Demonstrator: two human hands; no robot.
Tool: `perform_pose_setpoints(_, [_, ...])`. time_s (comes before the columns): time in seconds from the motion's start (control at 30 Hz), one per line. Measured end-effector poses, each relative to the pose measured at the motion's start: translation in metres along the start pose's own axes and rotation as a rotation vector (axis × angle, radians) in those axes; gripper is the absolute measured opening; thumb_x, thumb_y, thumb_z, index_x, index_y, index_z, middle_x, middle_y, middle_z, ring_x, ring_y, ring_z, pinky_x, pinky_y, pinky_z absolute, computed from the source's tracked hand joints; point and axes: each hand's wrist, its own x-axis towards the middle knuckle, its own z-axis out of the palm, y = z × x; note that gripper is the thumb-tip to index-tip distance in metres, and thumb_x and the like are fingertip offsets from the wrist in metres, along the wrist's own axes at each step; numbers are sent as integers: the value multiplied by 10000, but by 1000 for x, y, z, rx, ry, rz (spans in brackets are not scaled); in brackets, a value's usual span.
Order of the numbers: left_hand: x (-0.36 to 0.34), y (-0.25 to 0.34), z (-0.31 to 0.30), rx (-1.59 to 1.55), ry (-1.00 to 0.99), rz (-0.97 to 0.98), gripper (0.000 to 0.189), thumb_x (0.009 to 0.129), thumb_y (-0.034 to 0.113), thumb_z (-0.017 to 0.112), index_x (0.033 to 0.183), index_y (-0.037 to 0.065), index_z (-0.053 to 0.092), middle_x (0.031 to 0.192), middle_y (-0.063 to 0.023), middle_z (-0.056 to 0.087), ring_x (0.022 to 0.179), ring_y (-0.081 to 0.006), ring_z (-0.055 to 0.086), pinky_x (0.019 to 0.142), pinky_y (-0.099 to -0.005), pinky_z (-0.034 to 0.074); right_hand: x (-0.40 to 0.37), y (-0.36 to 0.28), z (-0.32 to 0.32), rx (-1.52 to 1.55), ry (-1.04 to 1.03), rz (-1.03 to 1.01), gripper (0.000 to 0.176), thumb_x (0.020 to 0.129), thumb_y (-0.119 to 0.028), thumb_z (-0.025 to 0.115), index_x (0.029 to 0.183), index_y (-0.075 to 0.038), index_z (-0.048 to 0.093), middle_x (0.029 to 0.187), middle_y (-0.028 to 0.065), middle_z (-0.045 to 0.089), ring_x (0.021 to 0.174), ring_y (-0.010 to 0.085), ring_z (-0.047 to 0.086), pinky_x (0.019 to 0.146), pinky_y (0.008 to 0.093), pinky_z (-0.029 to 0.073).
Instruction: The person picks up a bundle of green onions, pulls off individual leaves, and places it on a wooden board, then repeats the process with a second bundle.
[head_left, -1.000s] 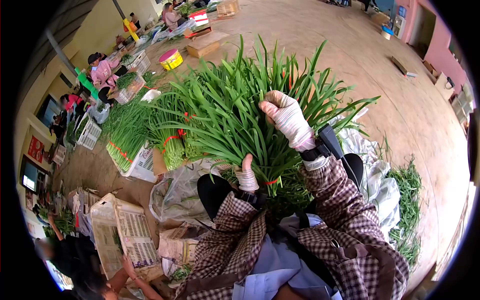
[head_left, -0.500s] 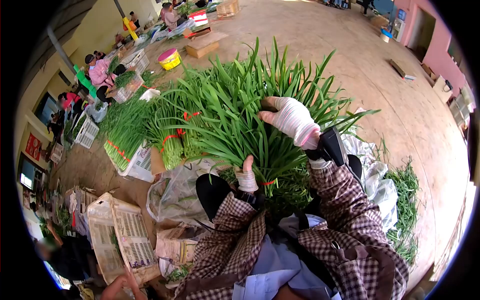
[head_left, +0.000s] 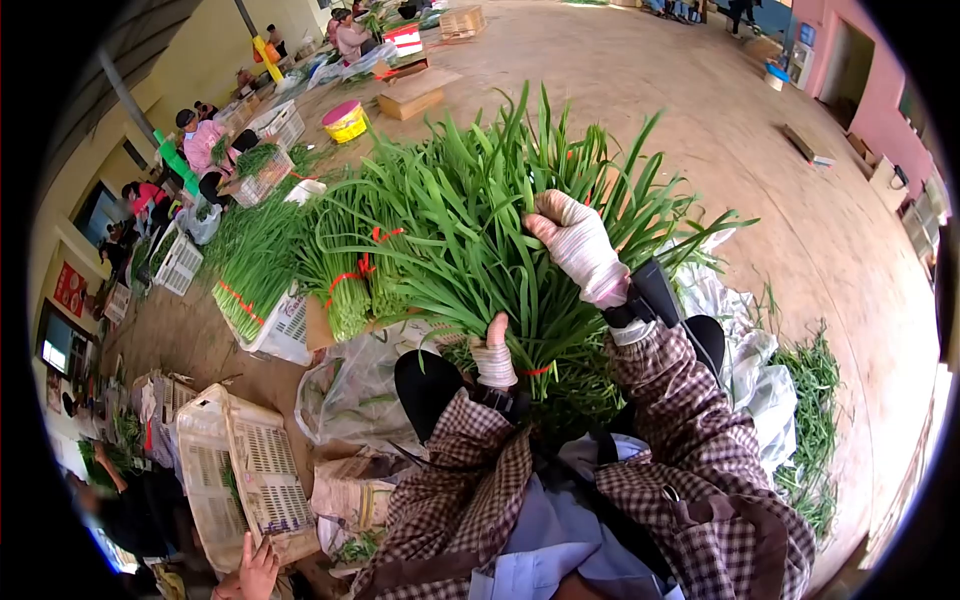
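A large bunch of long, flat-leaved greens [head_left: 455,215], which look like garlic chives, fans out in front of me. A red band [head_left: 540,370] ties it near the base. My left hand [head_left: 493,355], wrapped in cloth, grips the lower left of the bunch with the thumb on top; its other fingers are hidden under the leaves. Over the upper right of the bunch, my right hand [head_left: 580,245], also wrapped, has thumb and fingers pinched together on a leaf [head_left: 529,192]. More tied bundles [head_left: 348,295] with red bands lie just left of the bunch.
A white crate [head_left: 282,325] sits under bundles on the left. Clear plastic sheeting [head_left: 350,390] and loose greens [head_left: 805,400] lie around my legs. A pale crate [head_left: 265,470] stands lower left, with another person's hand [head_left: 258,570] beside it. Other people sit farther back.
My right hand has drawn slightly down and turned, so its pinched thumb and fingers now show with a leaf. My left hand stays put. The other person's hand at lower left has opened out.
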Motion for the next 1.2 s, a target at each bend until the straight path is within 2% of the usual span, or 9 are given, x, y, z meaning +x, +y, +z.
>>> perform_pose_setpoints(0.13, [3,4,5,-131,-9,58,466,794,206,657,1177,-11,506,1117,-64,561,932,-192,526,844,-310,426,-36,-55,-42,233,-216,-181,182,823,-37,600,1003,-6,599,922,40,631,736,81,537,676,235,468])
perform_pose_setpoints(0.2, [8,3,6,-104,17,-24,464,791,208,660,1162,-26,511,1129,-67,561,950,-192,531,860,-310,426,-57,-55,-87,223,-772,-367,138,831,-84,626,941,-2,612,937,84,642,811,106,569,700,284,487])
perform_pose_setpoints(0.3, [15,41,22,-202,38,7,431,772,238,684,1084,-32,559,1059,-95,606,921,-188,577,819,-307,469,-111,-6,-106,-17,-1238,210,401,808,-180,681,1159,-32,559,987,85,645,901,135,597,765,267,486])
perform_pose_setpoints(0.4, [23,51,37,-174,89,95,322,813,240,645,971,-39,619,939,-110,658,847,-181,626,749,-277,495,-133,39,-90,-966,-906,346,801,737,-372,724,1344,-36,326,1295,175,464,1101,253,531,911,355,431])
perform_pose_setpoints(0.5, [14,86,58,-195,22,20,303,797,219,653,976,-21,609,963,-72,641,849,-160,597,784,-288,469,-133,93,-75,-222,-397,186,980,696,-514,692,1344,62,235,1317,242,402,1191,358,430,987,356,364])
perform_pose_setpoints(0.6, [8,96,70,-271,-52,-23,289,783,196,654,988,1,594,982,-50,610,855,-150,558,795,-302,449,-111,30,-67,-772,-880,295,589,767,-465,636,1188,-68,528,995,195,617,944,357,584,808,391,460])
perform_pose_setpoints(0.77, [14,80,70,-131,-93,92,279,773,183,663,967,-1,583,958,-63,605,859,-166,562,784,-304,454,-95,-55,-89,-665,168,-500,239,677,-156,716,890,-127,610,714,58,586,623,248,592,545,341,466])
perform_pose_setpoints(0.97, [4,62,71,-94,-126,59,329,819,174,616,1058,-47,573,1039,-120,607,922,-197,587,833,-305,469,-58,-47,-104,-1137,222,-523,281,690,-208,703,944,-113,630,832,63,557,781,251,561,660,349,436])
perform_pose_setpoints(1.2, [7,36,54,-77,-244,-65,297,847,210,601,1037,-17,585,1021,-87,640,924,-180,606,821,-278,477,-60,-12,-73,90,255,156,153,846,-157,617,948,-45,602,651,3,549,515,65,444,461,205,360])
